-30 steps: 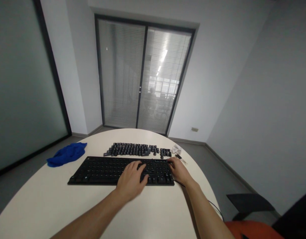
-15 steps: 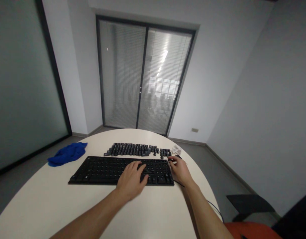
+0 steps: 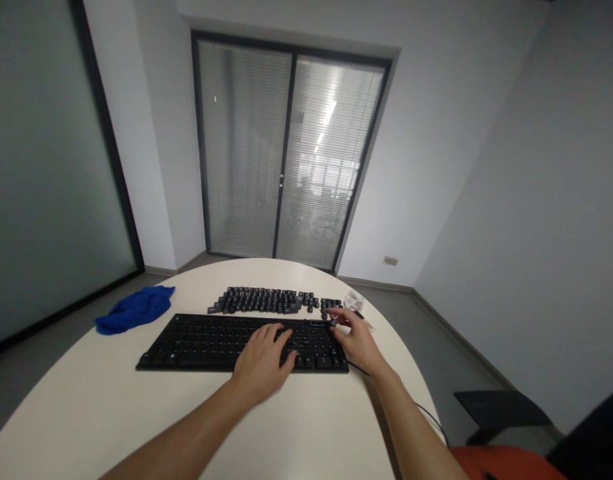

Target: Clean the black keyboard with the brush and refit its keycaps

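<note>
A black keyboard [image 3: 211,341] lies across the round white table [image 3: 111,413]. My left hand [image 3: 264,363] rests flat on its right half with fingers spread, holding it down. My right hand [image 3: 354,337] hovers at the keyboard's far right corner, fingertips pinched near a small dark keycap. Behind the keyboard, loose black keycaps [image 3: 266,300] sit in rows, with a smaller cluster of keycaps [image 3: 331,307] just in front of my right fingers.
A crumpled blue cloth [image 3: 134,310] lies at the table's left edge. A small white wrapper [image 3: 354,298] and a thin tool [image 3: 361,319] sit beyond my right hand. The keyboard's cable [image 3: 426,413] runs off the right. A dark chair [image 3: 501,407] stands on the right.
My right hand has moved a little forward and left, from the keyboard's right edge toward the small keycap cluster, its fingers drawing into a pinch. My left hand has stayed put.
</note>
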Available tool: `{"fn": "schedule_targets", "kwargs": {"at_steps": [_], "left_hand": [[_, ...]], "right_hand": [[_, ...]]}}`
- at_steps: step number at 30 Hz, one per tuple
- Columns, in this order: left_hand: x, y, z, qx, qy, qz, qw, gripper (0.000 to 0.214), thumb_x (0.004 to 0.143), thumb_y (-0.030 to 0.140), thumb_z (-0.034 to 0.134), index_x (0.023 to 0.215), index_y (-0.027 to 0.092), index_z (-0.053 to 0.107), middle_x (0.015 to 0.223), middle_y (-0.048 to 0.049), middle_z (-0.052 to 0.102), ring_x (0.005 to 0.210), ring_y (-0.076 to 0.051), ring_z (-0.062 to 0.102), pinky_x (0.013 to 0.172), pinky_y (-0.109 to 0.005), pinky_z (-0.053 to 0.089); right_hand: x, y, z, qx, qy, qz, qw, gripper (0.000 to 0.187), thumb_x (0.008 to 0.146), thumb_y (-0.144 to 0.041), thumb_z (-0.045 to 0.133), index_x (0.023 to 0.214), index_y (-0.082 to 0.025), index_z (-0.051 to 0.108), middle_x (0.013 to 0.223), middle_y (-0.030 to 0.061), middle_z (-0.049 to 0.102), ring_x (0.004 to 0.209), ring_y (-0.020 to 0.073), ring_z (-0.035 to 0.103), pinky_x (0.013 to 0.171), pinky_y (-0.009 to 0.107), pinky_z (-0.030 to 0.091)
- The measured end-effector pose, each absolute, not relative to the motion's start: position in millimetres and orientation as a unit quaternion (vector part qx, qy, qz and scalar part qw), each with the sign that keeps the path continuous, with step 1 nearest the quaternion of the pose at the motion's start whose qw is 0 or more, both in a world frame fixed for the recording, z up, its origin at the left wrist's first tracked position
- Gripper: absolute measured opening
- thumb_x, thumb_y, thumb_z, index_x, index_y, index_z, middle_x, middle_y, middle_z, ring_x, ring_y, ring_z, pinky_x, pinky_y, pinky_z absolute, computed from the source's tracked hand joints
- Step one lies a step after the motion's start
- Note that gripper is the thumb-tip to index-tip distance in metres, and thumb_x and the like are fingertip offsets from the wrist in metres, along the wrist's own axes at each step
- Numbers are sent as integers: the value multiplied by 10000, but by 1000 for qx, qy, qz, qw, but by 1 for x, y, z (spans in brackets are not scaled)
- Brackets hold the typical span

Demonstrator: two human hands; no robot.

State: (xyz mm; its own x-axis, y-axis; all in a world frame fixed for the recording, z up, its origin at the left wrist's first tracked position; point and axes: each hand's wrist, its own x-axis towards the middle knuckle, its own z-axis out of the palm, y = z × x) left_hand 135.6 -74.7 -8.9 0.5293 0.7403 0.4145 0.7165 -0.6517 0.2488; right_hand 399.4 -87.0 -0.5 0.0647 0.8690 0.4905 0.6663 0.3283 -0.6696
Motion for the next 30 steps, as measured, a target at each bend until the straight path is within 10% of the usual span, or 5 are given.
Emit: {"fn": "schedule_targets", "kwargs": {"at_steps": [30], "left_hand": [[135,-74,-9,877,415,242,27,455,954,417,443,1330,196,575,1348,-119,563,1258,-292,480,1090,-463,371]], "right_hand": [[389,-105,18,-538,-704,273,375,226,776,-229,676,987,-191,748,1041,76,730,945,226,666,911,389,513]]}}
